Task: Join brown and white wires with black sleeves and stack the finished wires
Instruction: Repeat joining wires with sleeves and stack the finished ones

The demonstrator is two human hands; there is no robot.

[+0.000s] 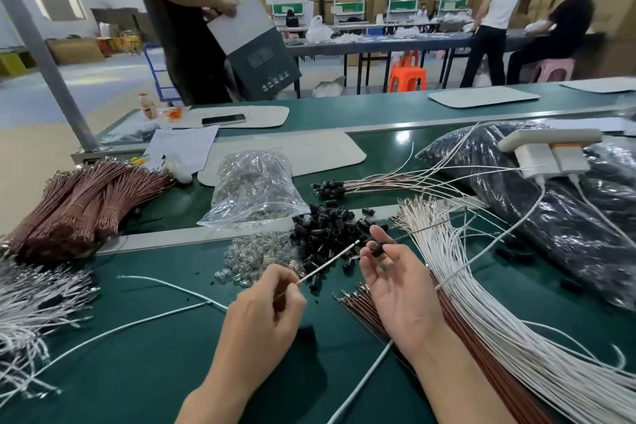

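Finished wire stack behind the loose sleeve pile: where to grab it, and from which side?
Grip the finished stack from above, just right of its black sleeved ends, with fingers across the wires. There the strands lie tight and parallel. Farther right they fan apart, and the clear bag crowds the left end.

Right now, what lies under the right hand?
A bundle of brown wires passes beneath the right hand; their middle stretch is hidden by palm and forearm. A white wire emerges below the wrist.
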